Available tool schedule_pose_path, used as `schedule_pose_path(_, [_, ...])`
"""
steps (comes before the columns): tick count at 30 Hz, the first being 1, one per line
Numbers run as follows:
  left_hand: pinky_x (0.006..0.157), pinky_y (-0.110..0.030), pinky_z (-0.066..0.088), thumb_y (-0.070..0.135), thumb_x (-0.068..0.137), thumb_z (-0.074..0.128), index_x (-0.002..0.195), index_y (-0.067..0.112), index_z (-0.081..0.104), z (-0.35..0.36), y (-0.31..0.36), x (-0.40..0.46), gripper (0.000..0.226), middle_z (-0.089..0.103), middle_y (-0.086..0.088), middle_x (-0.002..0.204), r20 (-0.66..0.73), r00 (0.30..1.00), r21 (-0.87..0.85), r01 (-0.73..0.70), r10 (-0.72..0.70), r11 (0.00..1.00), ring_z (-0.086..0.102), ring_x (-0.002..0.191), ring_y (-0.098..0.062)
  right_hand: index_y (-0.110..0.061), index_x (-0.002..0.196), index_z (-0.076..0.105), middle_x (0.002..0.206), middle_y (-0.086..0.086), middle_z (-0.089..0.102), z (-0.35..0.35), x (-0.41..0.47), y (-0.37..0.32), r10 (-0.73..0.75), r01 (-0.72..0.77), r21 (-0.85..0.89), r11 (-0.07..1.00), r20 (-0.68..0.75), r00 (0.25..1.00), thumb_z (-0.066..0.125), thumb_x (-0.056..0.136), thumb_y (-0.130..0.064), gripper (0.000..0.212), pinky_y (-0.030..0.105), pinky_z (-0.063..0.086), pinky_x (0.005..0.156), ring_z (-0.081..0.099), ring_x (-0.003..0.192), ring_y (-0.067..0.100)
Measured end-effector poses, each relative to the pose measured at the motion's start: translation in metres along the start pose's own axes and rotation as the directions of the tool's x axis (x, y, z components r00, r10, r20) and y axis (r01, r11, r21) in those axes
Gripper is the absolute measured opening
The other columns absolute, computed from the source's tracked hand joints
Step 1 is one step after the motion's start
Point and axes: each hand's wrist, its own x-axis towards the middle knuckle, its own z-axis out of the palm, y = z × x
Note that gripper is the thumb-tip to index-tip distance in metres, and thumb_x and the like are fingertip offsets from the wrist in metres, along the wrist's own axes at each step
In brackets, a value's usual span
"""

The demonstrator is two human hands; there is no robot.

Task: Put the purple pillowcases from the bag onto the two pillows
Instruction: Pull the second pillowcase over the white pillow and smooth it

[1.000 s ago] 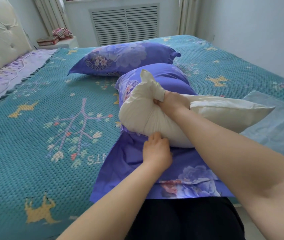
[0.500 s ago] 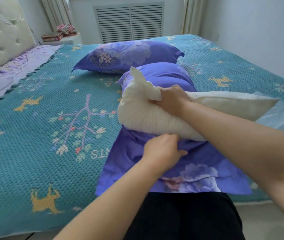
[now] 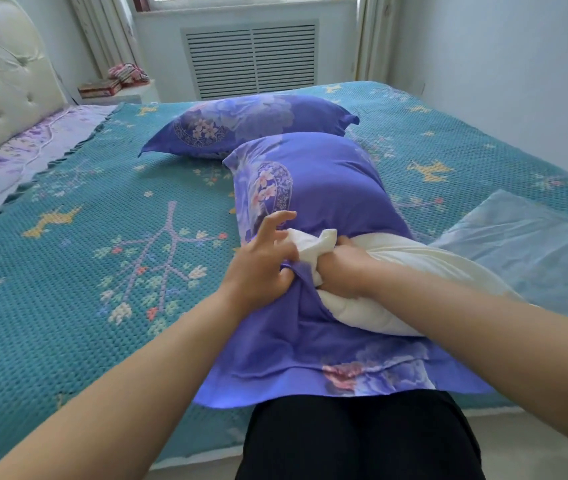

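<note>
The right hand [image 3: 339, 271] gripped the white pillow [image 3: 414, 271] corner, pillowcase [image 3: 310, 188] mouth directly ahead, held by the left hand [image 3: 262, 265], fingers partly spread.

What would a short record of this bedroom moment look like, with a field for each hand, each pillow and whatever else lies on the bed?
left hand: grips the edge of the purple pillowcase
right hand: clutches a bunched corner of the white pillow
white pillow: far end inside the case, near part still outside
finished pillow: fully cased, lying farther up the bed
bedspread: teal, with patterns
pale blue bag: flat, to the right of the pillow
</note>
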Motion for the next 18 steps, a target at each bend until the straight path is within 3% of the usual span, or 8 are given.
schedule_pose_path(3, [0.073,-0.033,0.052,0.004,0.069,0.049,0.115,0.036,0.052,0.008,0.006,0.0,0.056,0.049,0.009,0.136,0.004,1.0,-0.01,0.027,-0.027,1.0,0.06,0.107,-0.019,-0.02,0.141,0.035,0.142,0.0,0.045,0.008,0.0,-0.003,-0.015,0.015,-0.03,0.999,-0.018,1.0,0.034,0.096,-0.04,0.049,0.038,0.028,0.106,0.04,0.131,0.023])
schedule_pose_path(6, [0.073,-0.027,0.05,0.013,0.071,0.048,0.114,0.029,0.065,0.008,0.002,0.001,0.048,0.072,0.003,0.1,0.034,0.996,-0.059,0.09,-0.088,0.994,0.064,0.088,-0.018,-0.02,0.134,0.043,0.13,0.0,0.057,0.007,-0.009,0.002,0.05,-0.017,0.312,0.95,-0.097,0.994,0.041,0.095,-0.041,0.045,0.034,0.033,0.103,0.049,0.123,0.02])
schedule_pose_path(9, [0.063,-0.032,0.046,0.022,0.068,0.042,0.069,0.014,0.062,-0.002,0.002,0.009,0.022,0.065,-0.003,0.068,0.261,0.961,0.061,0.079,-0.092,0.995,0.06,0.074,-0.03,-0.027,0.128,0.045,0.122,-0.007,0.059,0.002,-0.022,0.02,0.088,-0.029,0.794,0.607,-0.031,0.996,0.07,0.074,-0.038,0.06,0.026,0.041,0.099,0.054,0.116,0.011])
schedule_pose_path(11, [0.06,-0.032,0.04,0.029,0.068,0.038,0.06,0.01,0.048,-0.011,0.008,0.016,0.023,0.06,-0.007,0.067,0.486,0.863,0.188,0.052,-0.139,0.981,0.057,0.075,-0.033,-0.027,0.135,0.036,0.124,-0.006,0.055,-0.001,-0.029,0.027,0.002,0.008,0.924,0.382,-0.009,1.0,0.072,0.065,-0.024,0.079,0.016,0.04,0.098,0.052,0.116,0.005])
schedule_pose_path(12, [0.062,-0.031,0.04,0.032,0.07,0.038,0.063,0.009,0.051,-0.017,0.009,0.019,0.027,0.062,-0.008,0.073,0.563,0.807,0.24,0.049,-0.18,0.97,0.057,0.078,-0.033,-0.027,0.136,0.038,0.121,-0.008,0.055,0.0,-0.032,0.027,-0.023,0.039,0.933,0.359,-0.032,0.999,0.07,0.068,-0.016,0.076,0.008,0.037,0.095,0.051,0.113,0.0])
schedule_pose_path(14, [0.063,-0.03,0.042,0.031,0.075,0.045,0.073,0.012,0.062,-0.026,0.014,0.02,0.025,0.066,-0.007,0.08,0.596,0.787,0.38,-0.1,-0.161,0.919,0.06,0.082,-0.033,-0.027,0.119,0.058,0.105,-0.017,0.059,0.002,-0.032,0.022,0.01,0.073,0.874,0.48,-0.089,0.996,0.066,0.076,-0.008,0.047,0.002,0.037,0.083,0.052,0.097,-0.008])
schedule_pose_path(16, [0.06,-0.03,0.043,0.026,0.075,0.049,0.071,0.017,0.064,-0.03,0.019,0.021,0.018,0.066,-0.003,0.073,0.469,0.868,0.505,-0.418,0.166,0.755,0.063,0.074,-0.03,-0.027,0.089,0.066,0.082,-0.019,0.061,-0.001,-0.031,0.017,0.014,0.076,0.825,0.559,-0.1,0.995,0.063,0.078,-0.008,0.021,0.013,0.042,0.075,0.054,0.078,-0.004])
schedule_pose_path(18, [0.052,-0.03,0.044,0.02,0.072,0.053,0.065,0.019,0.059,-0.03,0.027,0.024,0.009,0.061,-0.001,0.071,0.323,0.836,0.546,-0.547,0.443,0.634,0.058,0.067,-0.026,-0.023,0.079,0.061,0.071,-0.015,0.054,-0.013,-0.028,0.007,-0.074,0.043,0.763,0.645,0.007,0.997,0.06,0.082,-0.008,0.014,0.019,0.042,0.064,0.05,0.071,0.004])
